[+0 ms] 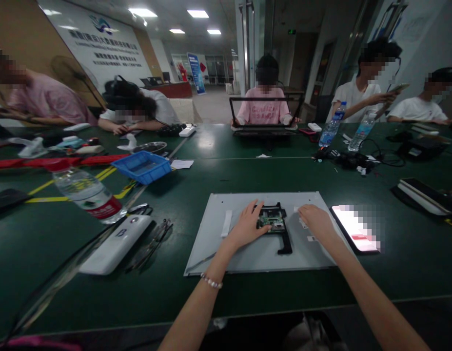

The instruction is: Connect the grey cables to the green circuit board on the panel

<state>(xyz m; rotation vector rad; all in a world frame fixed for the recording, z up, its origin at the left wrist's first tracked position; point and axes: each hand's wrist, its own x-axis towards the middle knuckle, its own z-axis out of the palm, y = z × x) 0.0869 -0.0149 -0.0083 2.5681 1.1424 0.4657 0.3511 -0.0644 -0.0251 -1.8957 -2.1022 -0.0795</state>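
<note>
A flat light-grey panel [244, 256] lies on the green table in front of me. On it sits a green circuit board [272, 220] in a black frame [285, 242] with an arm reaching toward me. My left hand [245, 225], fingers spread, rests on the left side of the board and frame. To the right of the board, my right hand [316, 222] is closed over the panel with its fingertips pinched together. Whatever those fingertips hold, if anything, is too small to make out. Small white labels [312, 239] and a white strip [226, 223] show on the panel.
A lit phone [357, 229] lies right of the panel. Leftward are a white power bank [118, 243], glasses [152, 243], a water bottle [90, 192] and a blue tray [143, 168]. Cables [357, 158] and more bottles stand farther right. Several people sit around the table.
</note>
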